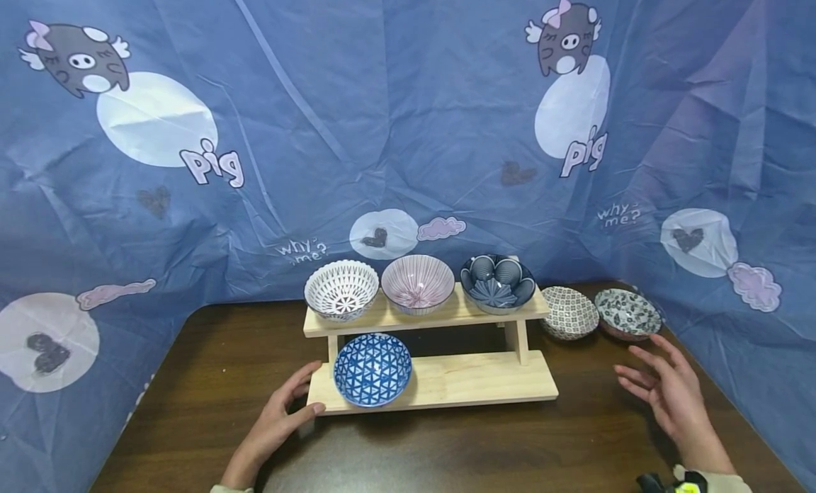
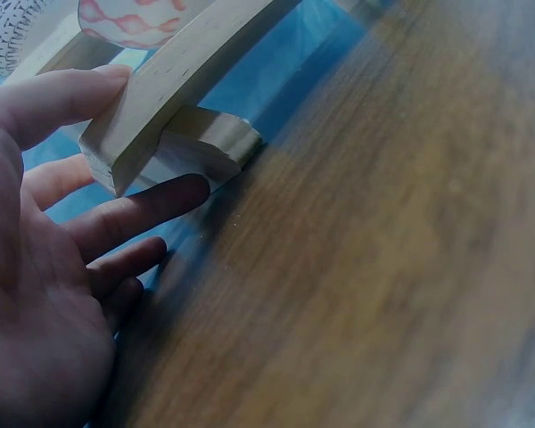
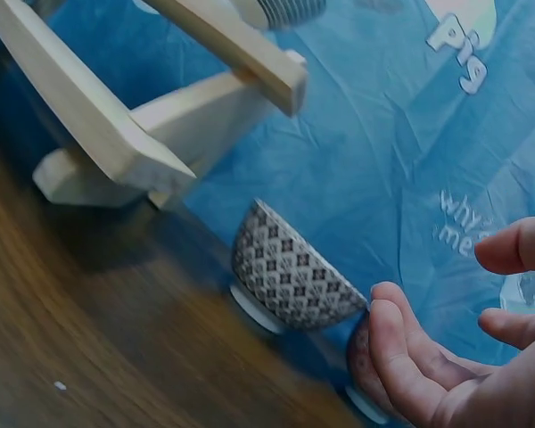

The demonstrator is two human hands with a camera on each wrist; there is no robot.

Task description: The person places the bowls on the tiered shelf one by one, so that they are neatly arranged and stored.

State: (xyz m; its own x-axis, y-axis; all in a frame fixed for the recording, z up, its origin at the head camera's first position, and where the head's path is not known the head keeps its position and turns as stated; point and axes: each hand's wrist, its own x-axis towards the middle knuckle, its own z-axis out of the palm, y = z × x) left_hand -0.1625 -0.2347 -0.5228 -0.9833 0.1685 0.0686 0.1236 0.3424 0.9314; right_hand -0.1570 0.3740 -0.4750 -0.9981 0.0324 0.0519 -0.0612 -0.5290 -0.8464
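One two-tier wooden stand [image 1: 472, 383] was positioned at the middle of a brown table [image 1: 484, 450], its tiers running roughly left to right.

Upper tier, from left to right: a white scalloped bowl [image 1: 342, 290] with a dark pattern; a purple-striped bowl [image 1: 418, 285]; a dark blue bowl [image 1: 497, 291] with round motifs. All three faced upward. Lower tier: a triangle-patterned bowl [image 1: 372, 370] in blue and white, seated near the left end.

Table surface, right of the stand: a diamond-patterned bowl [image 1: 569, 313], resting on its foot just beside the stand; a leaf-patterned bowl [image 1: 627, 313], next to it and farther right. Contact between these two could not be determined.

Left hand [image 1: 277, 422]: placed at the left end of the lower tier, thumb at the front corner, fingertips toward the rear of the same end. The fingers were extended, not curled around the board; the left wrist view showed several of them clear of the wood.

Right hand [image 1: 676, 394]: raised over the table, fingers spread and loosely bent, holding nothing. Its fingertips were near the leaf-patterned bowl; contact could not be confirmed.

Background: a blue cloth [image 1: 382, 110] printed with pigs, hearts and lettering.
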